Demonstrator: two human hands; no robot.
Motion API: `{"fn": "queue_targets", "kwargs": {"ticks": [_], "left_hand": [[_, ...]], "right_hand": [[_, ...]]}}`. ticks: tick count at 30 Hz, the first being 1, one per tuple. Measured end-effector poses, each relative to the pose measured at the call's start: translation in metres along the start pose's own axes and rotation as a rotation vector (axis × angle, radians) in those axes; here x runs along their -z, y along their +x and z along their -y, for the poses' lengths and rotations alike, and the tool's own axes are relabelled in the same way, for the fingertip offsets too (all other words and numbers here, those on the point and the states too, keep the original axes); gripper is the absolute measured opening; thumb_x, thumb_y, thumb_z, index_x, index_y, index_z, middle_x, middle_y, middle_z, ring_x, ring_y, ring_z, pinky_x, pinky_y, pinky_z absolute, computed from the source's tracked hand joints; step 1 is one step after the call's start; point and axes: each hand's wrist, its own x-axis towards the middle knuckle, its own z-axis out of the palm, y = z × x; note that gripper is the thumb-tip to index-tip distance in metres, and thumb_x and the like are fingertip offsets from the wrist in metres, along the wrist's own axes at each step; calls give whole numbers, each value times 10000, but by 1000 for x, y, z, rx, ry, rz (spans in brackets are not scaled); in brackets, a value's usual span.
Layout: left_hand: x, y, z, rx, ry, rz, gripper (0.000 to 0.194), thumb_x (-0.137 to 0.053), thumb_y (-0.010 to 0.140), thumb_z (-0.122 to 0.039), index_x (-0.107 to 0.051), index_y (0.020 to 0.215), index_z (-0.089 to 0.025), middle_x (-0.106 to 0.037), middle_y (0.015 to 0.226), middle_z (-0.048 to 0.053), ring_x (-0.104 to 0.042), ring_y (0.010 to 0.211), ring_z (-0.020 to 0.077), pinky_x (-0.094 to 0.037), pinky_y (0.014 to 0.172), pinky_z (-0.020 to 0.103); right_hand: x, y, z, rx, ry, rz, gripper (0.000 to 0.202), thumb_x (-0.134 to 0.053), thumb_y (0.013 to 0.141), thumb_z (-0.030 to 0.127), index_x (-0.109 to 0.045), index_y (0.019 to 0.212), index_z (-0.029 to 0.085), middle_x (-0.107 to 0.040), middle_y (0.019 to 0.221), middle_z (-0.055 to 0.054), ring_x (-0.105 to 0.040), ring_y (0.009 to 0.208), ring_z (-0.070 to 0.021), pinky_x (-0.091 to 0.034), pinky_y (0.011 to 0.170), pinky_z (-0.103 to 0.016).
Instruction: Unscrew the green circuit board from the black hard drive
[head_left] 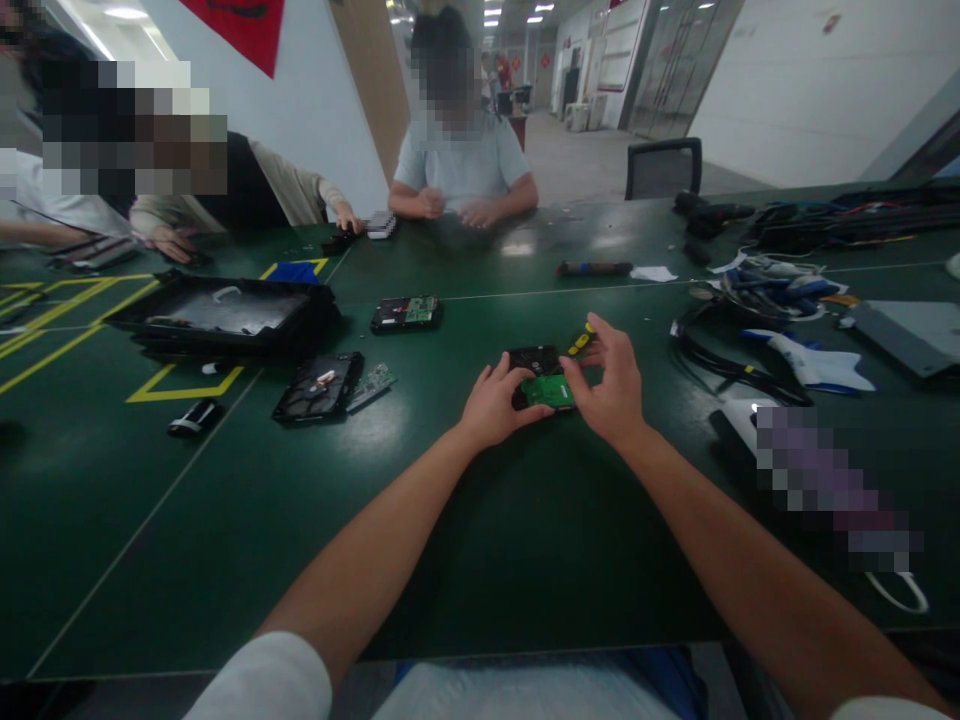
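Observation:
A black hard drive point(534, 358) lies on the green table in front of me, its green circuit board point(549, 391) facing up. My left hand point(491, 408) grips the drive's left side, with the thumb along the near edge and the fingers at the far side. Between the fingers of my right hand point(613, 388) is a small yellow and black screwdriver point(581, 341), slanting above the drive's right end. The right thumb and fingertips are close to the board's right edge. The screwdriver's tip cannot be made out.
Left of my hands lie an opened black drive case point(319, 388), a loose circuit board point(371, 386), another hard drive point(406, 313) and a large black tray point(232, 305). Cables point(735, 365), a white-blue glove point(817, 362) and a grey box point(911, 335) are right. Co-workers sit across.

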Motion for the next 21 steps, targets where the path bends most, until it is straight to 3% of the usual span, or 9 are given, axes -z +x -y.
{"fn": "queue_targets", "kwargs": {"ticks": [7, 12, 17, 21], "left_hand": [[-2, 1, 2, 2, 2, -4, 658, -752, 859, -657, -612, 1354, -247, -498, 1622, 172, -262, 1628, 346, -255, 1301, 617], [-2, 1, 2, 9, 0, -9, 677, -761, 849, -661, -614, 1358, -239, -468, 1642, 186, -276, 1622, 351, -260, 1301, 606], [-1, 1, 0, 15, -4, -5, 669, -770, 847, -649, -613, 1359, -248, -462, 1646, 192, -253, 1631, 339, -259, 1298, 616], [-1, 1, 0, 12, -5, -6, 664, -767, 853, -643, -608, 1364, -250, -462, 1649, 180, -249, 1633, 334, -253, 1304, 609]], "right_hand": [[0, 0, -1, -16, -1, 10, 643, -591, 1015, 340, -356, 1613, 316, -584, 1404, -142, -704, 983, -256, -683, 852, -500], [-4, -2, -3, -26, 37, -48, 668, -673, 971, 365, -395, 1577, 316, -537, 1401, -132, -692, 1001, -250, -692, 774, -449], [-8, -3, -4, -34, 73, -30, 646, -588, 1016, 326, -333, 1609, 282, -512, 1460, -160, -692, 1122, -277, -673, 899, -490], [-6, -1, -4, -10, 29, -68, 647, -649, 984, 354, -388, 1573, 297, -541, 1398, -141, -675, 1113, -289, -681, 833, -484]]}}
